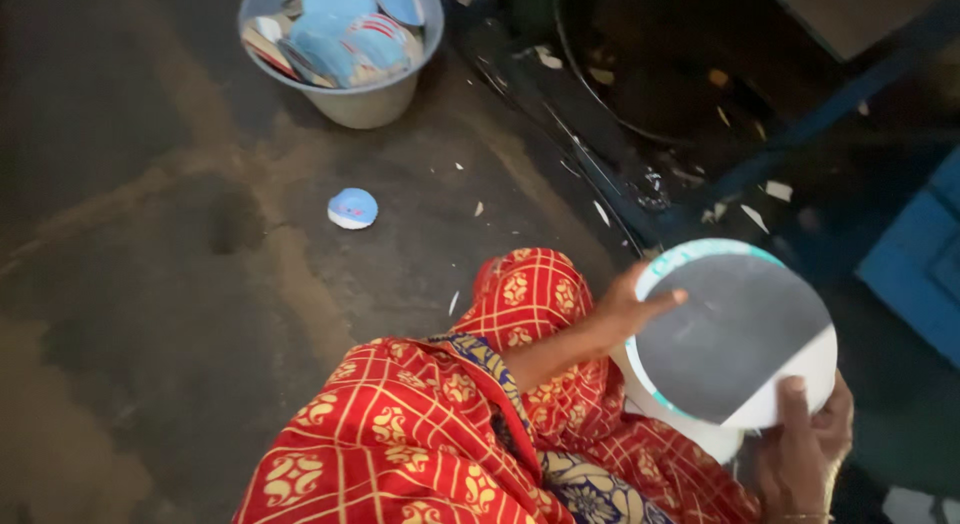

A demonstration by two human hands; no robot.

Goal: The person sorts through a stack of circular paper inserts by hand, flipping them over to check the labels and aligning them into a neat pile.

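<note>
One head camera looks steeply down (somewhat dim) near the lap.

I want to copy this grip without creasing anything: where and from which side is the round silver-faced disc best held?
By its rim, from opposite sides. The round disc is thin, flat and tilted face up, so edge holds suit it: the left hand pinches the left rim, thumb on top, and the right hand grips the lower edge.

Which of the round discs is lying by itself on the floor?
The small blue-and-white disc on the dark floor, left of the red cloth. The others are heaped in the grey tub or held in both hands, like the large silver disc.
</note>
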